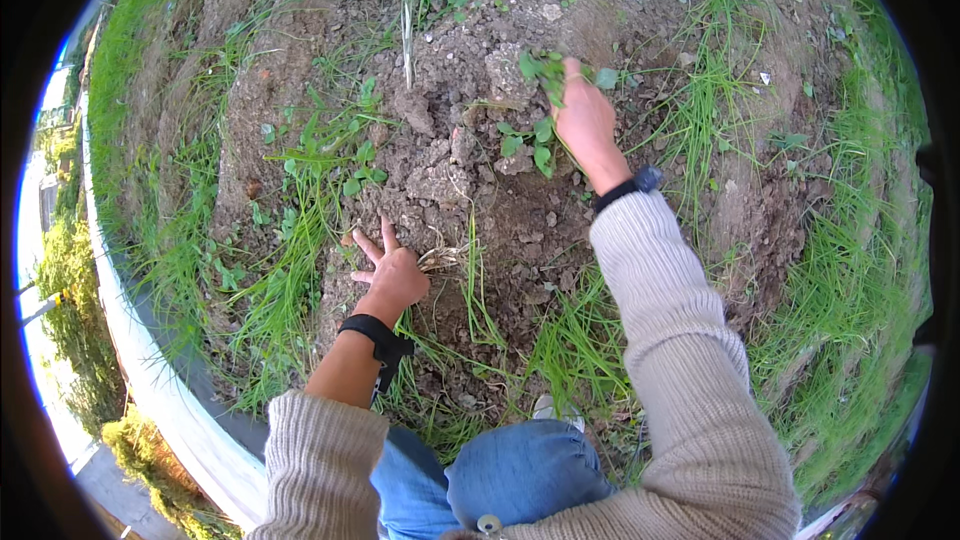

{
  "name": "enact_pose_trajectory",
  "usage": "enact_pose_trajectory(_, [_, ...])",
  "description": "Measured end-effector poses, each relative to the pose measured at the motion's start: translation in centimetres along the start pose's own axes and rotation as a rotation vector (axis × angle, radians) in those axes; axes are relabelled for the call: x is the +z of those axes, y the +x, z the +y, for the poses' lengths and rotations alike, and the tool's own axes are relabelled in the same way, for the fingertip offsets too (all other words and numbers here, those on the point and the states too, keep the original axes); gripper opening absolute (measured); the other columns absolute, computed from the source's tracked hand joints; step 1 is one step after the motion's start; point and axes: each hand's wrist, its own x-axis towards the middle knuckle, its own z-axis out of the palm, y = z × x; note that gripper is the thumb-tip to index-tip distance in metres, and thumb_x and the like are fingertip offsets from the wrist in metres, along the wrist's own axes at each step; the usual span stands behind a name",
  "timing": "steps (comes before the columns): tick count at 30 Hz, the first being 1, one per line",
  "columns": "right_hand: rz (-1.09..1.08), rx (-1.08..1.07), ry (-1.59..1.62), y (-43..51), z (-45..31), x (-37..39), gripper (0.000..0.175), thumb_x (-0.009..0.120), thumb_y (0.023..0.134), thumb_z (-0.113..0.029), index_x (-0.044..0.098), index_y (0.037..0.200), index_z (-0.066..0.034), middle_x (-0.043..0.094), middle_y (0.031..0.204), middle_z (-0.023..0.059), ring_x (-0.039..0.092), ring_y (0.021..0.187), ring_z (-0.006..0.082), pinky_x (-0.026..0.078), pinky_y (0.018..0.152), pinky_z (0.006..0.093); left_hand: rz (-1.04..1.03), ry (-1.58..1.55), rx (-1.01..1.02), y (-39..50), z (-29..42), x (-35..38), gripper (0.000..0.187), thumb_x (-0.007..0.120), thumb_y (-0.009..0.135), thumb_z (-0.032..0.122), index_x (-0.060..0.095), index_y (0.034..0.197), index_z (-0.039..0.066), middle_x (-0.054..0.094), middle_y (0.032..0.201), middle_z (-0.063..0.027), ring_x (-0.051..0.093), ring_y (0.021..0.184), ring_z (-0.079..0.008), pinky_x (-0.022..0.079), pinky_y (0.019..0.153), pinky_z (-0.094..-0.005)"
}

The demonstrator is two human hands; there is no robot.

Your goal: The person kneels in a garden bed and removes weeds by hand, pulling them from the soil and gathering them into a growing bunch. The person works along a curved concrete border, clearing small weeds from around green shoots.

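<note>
My right hand (pixel 585 114) is closed around the stems of a small bunch of green leafy weeds (pixel 546 73), above the brown soil (pixel 517 217) at upper right of centre. Low leafy weeds (pixel 534 141) lie or stand just left of that hand. My left hand (pixel 392 270) presses on the soil left of centre with its fingers spread. Beside it lies a tuft of dry, pale roots or stalks (pixel 444 258). Long grass blades (pixel 474 285) extend over the ground between my arms.
Clumps of grass grow left (pixel 281 292), right (pixel 709 101) and near my knees (pixel 581 345). A dry stalk (pixel 407 45) stands farther ahead. My jeans (pixel 525 472) and a pale shoe (pixel 556 411) are below. A white wall edge (pixel 150 367) curves along the left.
</note>
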Motion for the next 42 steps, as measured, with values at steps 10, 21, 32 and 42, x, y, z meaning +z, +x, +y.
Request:
enact_pose_trajectory(10, [-0.545,-0.424,0.418,-14.2,-8.5,-0.4,0.007,0.050,0.094,-0.003,0.044,0.097,-0.0061,0.063,0.070,0.0129,0.063,0.053,0.0188,0.051,0.041,0.0288,0.018,-0.006,0.067,-0.4,-0.3,0.0,0.029,0.061,0.073,0.006,0.070,0.100,0.000,-0.008,0.161,-0.0200,-0.018,0.136,-0.0631,0.019,0.092,-0.0872])
enact_pose_trajectory(21, [0.324,0.001,0.199,-1.8,-3.6,0.3,0.038,0.061,0.088,-0.003,0.051,0.124,-0.0040,0.066,0.101,0.0144,0.068,0.083,0.0268,0.055,0.071,0.0372,-0.022,0.046,-0.042,-0.4,0.6,-0.5,0.035,0.064,0.076,0.009,0.069,0.110,0.004,-0.011,0.162,-0.0141,-0.017,0.140,-0.0568,0.022,0.101,-0.0807])
enact_pose_trajectory(32, [-0.288,-0.354,0.289,-10.6,-10.3,-0.1,0.016,0.052,0.090,0.000,0.052,0.106,0.0043,0.065,0.083,0.0162,0.067,0.064,0.0248,0.058,0.056,0.0353,-0.027,0.129,0.035,0.3,0.0,0.1,0.040,0.064,0.074,0.009,0.068,0.114,0.006,-0.011,0.162,-0.0170,-0.019,0.138,-0.0593,0.019,0.098,-0.0836])
enact_pose_trajectory(42, [-0.314,0.105,0.155,-9.5,-2.4,0.3,0.012,0.053,0.093,-0.010,0.063,0.096,-0.0044,0.067,0.074,0.0133,0.068,0.063,0.0222,0.055,0.051,0.0348,-0.011,0.084,-0.031,-0.1,0.5,-0.2,0.041,0.070,0.073,0.014,0.068,0.113,0.004,-0.014,0.162,-0.0132,-0.015,0.141,-0.0573,0.027,0.099,-0.0786])
